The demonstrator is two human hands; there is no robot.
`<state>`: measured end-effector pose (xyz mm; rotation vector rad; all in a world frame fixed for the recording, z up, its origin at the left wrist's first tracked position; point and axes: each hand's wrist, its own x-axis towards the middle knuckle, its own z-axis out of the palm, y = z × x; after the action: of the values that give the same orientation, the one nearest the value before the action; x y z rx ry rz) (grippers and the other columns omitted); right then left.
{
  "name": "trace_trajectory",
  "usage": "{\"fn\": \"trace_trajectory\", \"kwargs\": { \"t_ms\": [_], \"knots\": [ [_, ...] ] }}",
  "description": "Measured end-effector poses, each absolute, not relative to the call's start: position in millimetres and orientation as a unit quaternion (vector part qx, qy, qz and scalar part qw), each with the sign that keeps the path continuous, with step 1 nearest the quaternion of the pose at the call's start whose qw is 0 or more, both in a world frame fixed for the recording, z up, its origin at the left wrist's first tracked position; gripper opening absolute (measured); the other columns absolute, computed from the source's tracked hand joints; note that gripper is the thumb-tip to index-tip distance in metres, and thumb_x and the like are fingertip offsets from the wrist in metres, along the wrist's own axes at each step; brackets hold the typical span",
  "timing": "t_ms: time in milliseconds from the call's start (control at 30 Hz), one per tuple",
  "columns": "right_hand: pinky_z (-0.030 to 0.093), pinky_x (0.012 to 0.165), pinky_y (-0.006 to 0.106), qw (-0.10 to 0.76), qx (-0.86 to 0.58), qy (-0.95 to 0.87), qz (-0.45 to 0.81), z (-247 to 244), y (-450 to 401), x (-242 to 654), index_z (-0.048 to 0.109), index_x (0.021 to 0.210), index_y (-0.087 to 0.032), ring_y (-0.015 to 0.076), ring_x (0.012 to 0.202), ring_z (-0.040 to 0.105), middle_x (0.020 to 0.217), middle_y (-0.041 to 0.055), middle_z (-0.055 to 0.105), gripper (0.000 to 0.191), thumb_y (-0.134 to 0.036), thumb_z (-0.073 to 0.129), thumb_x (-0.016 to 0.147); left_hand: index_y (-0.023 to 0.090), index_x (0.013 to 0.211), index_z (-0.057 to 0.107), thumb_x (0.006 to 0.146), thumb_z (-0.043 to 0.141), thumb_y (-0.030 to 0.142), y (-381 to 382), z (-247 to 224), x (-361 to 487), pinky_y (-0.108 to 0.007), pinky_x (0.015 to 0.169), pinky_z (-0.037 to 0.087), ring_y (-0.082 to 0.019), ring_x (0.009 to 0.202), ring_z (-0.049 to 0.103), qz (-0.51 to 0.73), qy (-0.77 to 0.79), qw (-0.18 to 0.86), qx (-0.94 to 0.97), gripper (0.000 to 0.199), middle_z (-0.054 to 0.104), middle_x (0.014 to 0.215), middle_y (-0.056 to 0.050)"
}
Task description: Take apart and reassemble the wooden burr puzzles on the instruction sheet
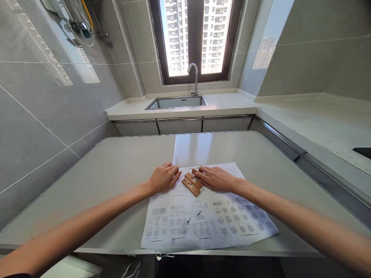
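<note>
My left hand (pixel 165 177) rests on the upper left edge of a printed sheet (pixel 171 241), its fingers loosely stretched and holding nothing. Close to its fingertips lie notched wooden puzzle pieces, flat and side by side: a front piece (pixel 190 187) and a middle piece (pixel 194 180). Over their right side is my right hand (pixel 216 178), its thumb and fingers around a third piece (pixel 194 171) at the back. My fingers partly hide that piece. Small line drawings in rows cover the sheet.
A pale table (pixel 116 197) carries the sheet. Beyond it is a counter (pixel 232 101) with a sink (pixel 156 103) and a curved faucet (pixel 196 81) below a window. Another counter (pixel 313 112) runs along the right, and a tiled wall (pixel 43 100) stands at left.
</note>
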<state>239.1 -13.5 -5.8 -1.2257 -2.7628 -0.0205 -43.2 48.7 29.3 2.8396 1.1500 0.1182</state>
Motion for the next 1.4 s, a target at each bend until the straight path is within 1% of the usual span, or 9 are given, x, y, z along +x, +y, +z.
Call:
{"fn": "trace_trajectory", "kwargs": {
  "t_ms": [67,167,300,500,600,767,1033,1167,1400],
  "knots": [
    [0.052,0.076,0.037,0.087,-0.402,-0.912,0.001,-8,-15,241,0.05,0.142,-0.021,0.0269,0.099,0.066,0.12,0.0139,0.063,0.036,-0.036,0.033,0.113,0.019,0.102,0.064,0.106,0.04,0.044,66,31,-64,-0.052,0.105,0.043,-0.034,0.115,0.062,0.078,0.302,-0.003,0.95,0.035,0.071,0.114,-0.016],
    [0.055,0.084,0.042,0.111,-0.397,-0.911,0.023,-12,-16,244,0.046,0.147,-0.023,0.0282,0.105,0.064,0.124,0.0137,0.063,0.042,-0.042,0.037,0.111,0.02,0.123,0.059,0.103,0.048,0.039,90,27,-99,-0.053,0.111,0.041,-0.036,0.134,0.052,0.11,0.195,-0.018,0.974,0.03,0.06,0.141,-0.018],
    [0.057,0.089,0.048,0.13,-0.382,-0.914,0.048,-12,-17,245,0.041,0.154,-0.021,0.0313,0.113,0.062,0.133,0.0169,0.061,0.054,-0.049,0.043,0.108,0.025,0.146,0.045,0.096,0.062,0.047,102,18,-130,-0.06,0.12,0.035,-0.04,0.151,0.036,0.123,0.165,0.026,0.978,0.058,0.037,0.165,-0.018],
    [0.058,0.092,0.048,0.115,-0.328,-0.936,0.061,-3,-19,235,0.025,0.164,-0.019,0.0366,0.136,0.051,0.159,0.023,0.043,0.079,-0.054,0.055,0.1,0.023,0.159,0.028,0.09,0.07,0.057,103,10,-137,-0.067,0.126,0.021,-0.043,0.158,0.024,0.128,0.203,0.071,0.968,0.088,0.018,0.172,-0.022],
    [0.06,0.086,0.043,0.109,-0.303,-0.944,0.073,0,-20,226,0.024,0.166,-0.023,0.0347,0.133,0.055,0.161,0.0215,0.04,0.081,-0.05,0.059,0.097,0.023,0.161,0.024,0.091,0.069,0.058,104,7,-135,-0.067,0.126,0.024,-0.042,0.154,0.033,0.109,0.23,0.094,0.963,0.09,0.023,0.17,-0.023],
    [0.06,0.085,0.041,0.119,-0.289,-0.948,0.063,-6,-17,213,0.03,0.164,-0.028,0.0341,0.138,0.052,0.163,0.0199,0.038,0.072,-0.046,0.057,0.1,0.022,0.155,0.032,0.093,0.066,0.057,100,4,-129,-0.052,0.111,0.048,-0.036,0.134,0.056,0.123,0.277,0.147,0.941,0.079,0.053,0.149,-0.019],
    [0.057,0.102,0.05,0.128,-0.285,-0.949,0.048,-13,-5,187,0.029,0.163,-0.022,0.0353,0.151,0.04,0.159,0.0216,0.043,0.064,-0.05,0.046,0.107,0.021,0.143,0.046,0.093,0.064,0.056,86,6,-128,-0.045,0.103,0.053,-0.031,0.119,0.066,0.158,0.301,0.172,0.924,0.064,0.064,0.135,-0.015],
    [0.06,0.099,0.052,0.15,-0.275,-0.948,0.05,-14,5,166,0.03,0.159,-0.017,0.0364,0.148,0.044,0.155,0.0235,0.048,0.063,-0.048,0.048,0.107,0.025,0.143,0.046,0.094,0.063,0.059,75,4,-132,-0.04,0.091,0.057,-0.029,0.109,0.071,0.149,0.337,0.19,0.91,0.062,0.068,0.132,-0.012],
    [0.064,0.087,0.047,0.135,-0.302,-0.943,0.039,-8,13,138,0.035,0.152,-0.018,0.0347,0.129,0.06,0.144,0.0214,0.052,0.055,-0.043,0.052,0.106,0.026,0.139,0.047,0.093,0.066,0.057,54,3,-145,-0.039,0.088,0.057,-0.028,0.106,0.072,0.167,0.368,0.197,0.893,0.059,0.069,0.13,-0.01]
  ]
}}
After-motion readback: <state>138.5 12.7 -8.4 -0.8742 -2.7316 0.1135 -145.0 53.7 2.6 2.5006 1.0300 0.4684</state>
